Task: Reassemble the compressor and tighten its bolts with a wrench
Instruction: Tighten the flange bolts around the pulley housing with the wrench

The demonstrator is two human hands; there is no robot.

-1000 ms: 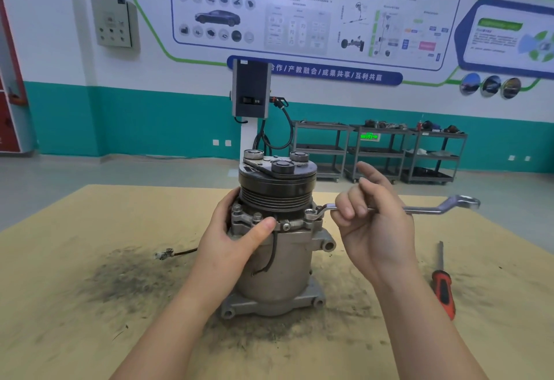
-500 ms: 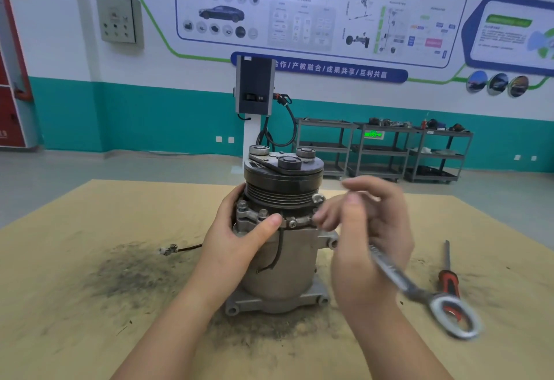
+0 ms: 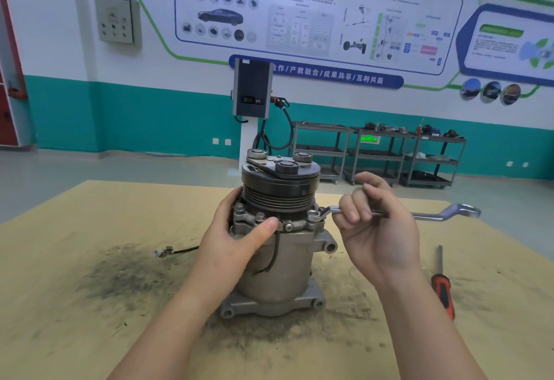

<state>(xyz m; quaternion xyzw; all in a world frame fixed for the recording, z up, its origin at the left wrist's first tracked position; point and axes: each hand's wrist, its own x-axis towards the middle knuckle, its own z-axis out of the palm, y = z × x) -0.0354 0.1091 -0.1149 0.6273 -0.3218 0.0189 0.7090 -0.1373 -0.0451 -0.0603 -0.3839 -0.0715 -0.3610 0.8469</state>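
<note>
Standing upright on its mounting flange near the middle of the table [image 3: 90,334], the compressor [image 3: 277,259] is kept steady by the left hand [image 3: 236,241], whose fingers are wrapped round the back of the housing while the thumb is pressed along the front just under the pulley; this grip is judged to be there so that the body is not turned when force is put on a bolt. On the right side, the wrench [image 3: 419,214] is grasped near its ring end by the curled fingers of the right hand [image 3: 377,229], and that ring is seated over a bolt [image 3: 313,216] on the upper flange, with the handle held out level to the right, apparently ready for a tightening pull. A red-handled screwdriver [image 3: 443,292] is left lying well apart at the right of the table. Beyond the table, a charging unit [image 3: 251,88] and metal carts [image 3: 380,154] are seen against the wall.
</note>
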